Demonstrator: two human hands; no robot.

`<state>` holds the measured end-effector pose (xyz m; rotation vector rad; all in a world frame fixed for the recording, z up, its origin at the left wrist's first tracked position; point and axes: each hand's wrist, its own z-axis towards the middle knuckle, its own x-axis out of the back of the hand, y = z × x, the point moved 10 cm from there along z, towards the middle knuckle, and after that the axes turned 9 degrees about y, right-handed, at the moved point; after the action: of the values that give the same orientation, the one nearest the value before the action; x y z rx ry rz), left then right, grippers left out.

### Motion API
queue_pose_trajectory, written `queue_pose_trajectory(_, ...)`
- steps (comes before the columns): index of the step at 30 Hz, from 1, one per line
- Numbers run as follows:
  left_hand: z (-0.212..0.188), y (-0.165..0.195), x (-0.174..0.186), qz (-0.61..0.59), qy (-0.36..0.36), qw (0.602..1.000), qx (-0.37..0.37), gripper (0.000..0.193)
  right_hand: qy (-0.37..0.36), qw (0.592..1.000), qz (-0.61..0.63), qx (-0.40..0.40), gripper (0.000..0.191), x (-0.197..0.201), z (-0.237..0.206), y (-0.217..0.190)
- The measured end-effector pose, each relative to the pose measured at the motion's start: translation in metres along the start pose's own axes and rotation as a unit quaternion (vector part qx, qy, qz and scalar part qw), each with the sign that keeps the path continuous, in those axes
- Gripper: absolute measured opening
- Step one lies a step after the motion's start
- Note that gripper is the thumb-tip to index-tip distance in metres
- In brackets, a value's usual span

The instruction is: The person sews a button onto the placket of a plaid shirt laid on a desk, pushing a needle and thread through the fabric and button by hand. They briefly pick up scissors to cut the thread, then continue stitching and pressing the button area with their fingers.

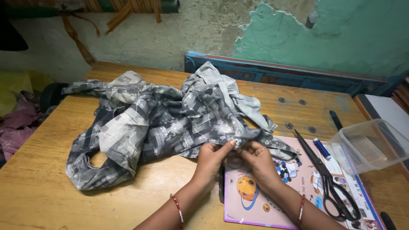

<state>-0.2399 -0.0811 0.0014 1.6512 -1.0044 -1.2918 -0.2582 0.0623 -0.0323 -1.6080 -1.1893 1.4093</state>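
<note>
Shirt edge is being pinched by my left hand and right hand; both are gripping its fabric, scissors and thread lying untouched.

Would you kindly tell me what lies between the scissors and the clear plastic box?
In the head view, a blue thread spool lies between the scissors and the clear plastic box, on the pink board.

At frame centre, both hands, left hand and right hand, pinch the grey patterned garment on the wooden table; black scissors lie lower right.
</note>
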Motion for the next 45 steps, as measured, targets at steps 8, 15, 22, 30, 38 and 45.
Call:
queue_pose_trajectory(8,0.003,-0.003,0.004,-0.014,0.01,1.0,-0.005,0.021,-0.005,0.989,-0.098,0.114,0.006,0.005,0.0,-0.012)
queue_pose_trajectory(15,0.002,-0.004,0.004,0.0,0.007,1.0,0.007,0.022,0.0,0.985,-0.112,0.13,0.005,0.009,0.002,-0.01)
queue_pose_trajectory(22,0.002,-0.002,0.002,-0.004,-0.001,1.0,0.007,0.021,-0.002,0.984,-0.118,0.132,0.006,0.01,0.002,-0.012)
queue_pose_trajectory(30,0.002,-0.006,0.002,0.003,-0.015,1.0,0.013,0.024,0.014,0.966,-0.162,0.202,0.005,0.016,0.002,-0.016)
queue_pose_trajectory(38,0.0,-0.018,-0.001,0.0,-0.03,0.999,0.041,0.021,-0.001,0.984,-0.09,0.155,0.009,0.01,-0.003,-0.019)
queue_pose_trajectory(45,0.009,-0.023,0.004,0.006,-0.009,1.0,0.027,0.025,0.008,0.988,-0.019,0.153,0.009,0.017,0.001,-0.017)
